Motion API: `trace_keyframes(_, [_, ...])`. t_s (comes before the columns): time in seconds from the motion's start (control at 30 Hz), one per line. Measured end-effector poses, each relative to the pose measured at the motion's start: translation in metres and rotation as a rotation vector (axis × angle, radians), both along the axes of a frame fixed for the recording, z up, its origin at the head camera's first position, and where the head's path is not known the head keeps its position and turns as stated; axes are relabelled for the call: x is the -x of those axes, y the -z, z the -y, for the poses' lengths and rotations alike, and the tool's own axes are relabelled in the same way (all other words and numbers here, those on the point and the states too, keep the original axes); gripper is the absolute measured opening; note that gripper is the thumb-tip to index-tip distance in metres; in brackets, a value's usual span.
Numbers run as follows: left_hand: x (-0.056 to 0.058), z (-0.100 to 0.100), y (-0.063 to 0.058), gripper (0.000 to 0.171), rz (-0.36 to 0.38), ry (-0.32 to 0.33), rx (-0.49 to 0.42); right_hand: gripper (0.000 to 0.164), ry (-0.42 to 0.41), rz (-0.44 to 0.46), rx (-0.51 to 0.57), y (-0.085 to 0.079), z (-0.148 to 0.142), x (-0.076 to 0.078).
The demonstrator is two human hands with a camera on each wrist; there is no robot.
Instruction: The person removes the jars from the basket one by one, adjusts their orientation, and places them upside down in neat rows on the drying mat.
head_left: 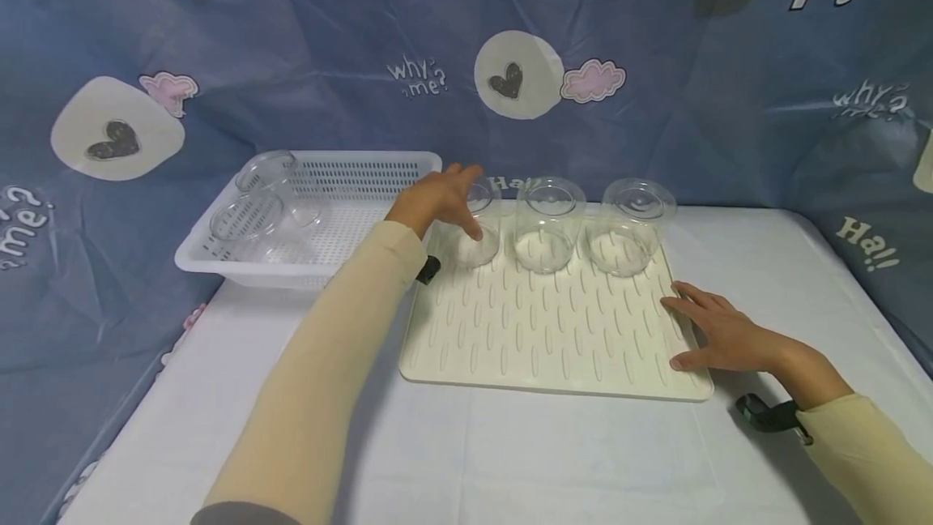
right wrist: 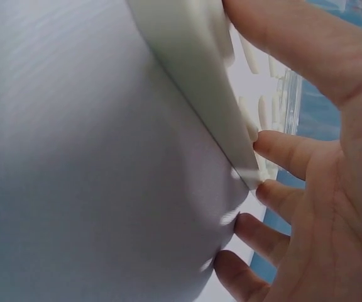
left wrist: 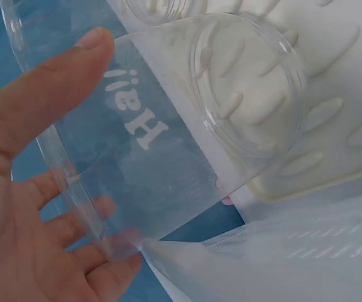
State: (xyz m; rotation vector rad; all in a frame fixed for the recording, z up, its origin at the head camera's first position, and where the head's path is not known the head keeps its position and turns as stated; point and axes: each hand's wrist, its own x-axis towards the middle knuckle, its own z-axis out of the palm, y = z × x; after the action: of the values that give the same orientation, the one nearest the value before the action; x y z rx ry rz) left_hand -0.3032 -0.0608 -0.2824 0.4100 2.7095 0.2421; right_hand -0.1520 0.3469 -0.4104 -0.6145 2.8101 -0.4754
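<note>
My left hand (head_left: 440, 199) holds a clear plastic jar (left wrist: 168, 189) at the left end of a row on a cream ridged mat (head_left: 539, 363). In the left wrist view the thumb lies on its near side, and the other fingers show on its far side, partly through the plastic. Beside it stand the middle jar (head_left: 550, 225) and the right jar (head_left: 630, 225), both upright. My right hand (head_left: 729, 335) rests at the mat's right edge, fingers spread, with some fingertips (right wrist: 272, 189) touching the rim.
Left of the mat, a white perforated basket (head_left: 193, 266) contains more clear jars (head_left: 248, 221) lying tilted. A white cloth (head_left: 510, 460) covers the table. Behind it hangs a blue printed curtain (head_left: 408, 14).
</note>
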Motion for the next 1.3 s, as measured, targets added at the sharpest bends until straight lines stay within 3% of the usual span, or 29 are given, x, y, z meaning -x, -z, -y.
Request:
trace_keyframes(0.33, [-0.002, 0.006, -0.002, 0.121, 0.025, 0.018, 0.002, 0.093, 0.004, 0.011, 0.020, 0.002, 0.005, 0.000])
trace_keyframes(0.5, [-0.005, 0.021, -0.011, 0.122, -0.001, 0.037, -0.020, 0.093, 0.010, 0.019, 0.012, 0.001, 0.006, 0.000])
trace_keyframes(0.8, [-0.005, 0.074, -0.020, 0.116, 0.014, 0.005, -0.024, 0.093, 0.017, 0.014, 0.000, 0.001, 0.003, 0.000])
trace_keyframes(1.07, [-0.008, 0.124, -0.023, 0.101, 0.040, -0.042, 0.050, 0.093, 0.016, 0.018, 0.024, 0.005, 0.001, -0.002])
trace_keyframes(1.3, [-0.013, 0.175, -0.035, 0.083, -0.022, -0.140, 0.070, 0.092, -0.005, -0.004, 0.036, 0.005, 0.000, 0.000])
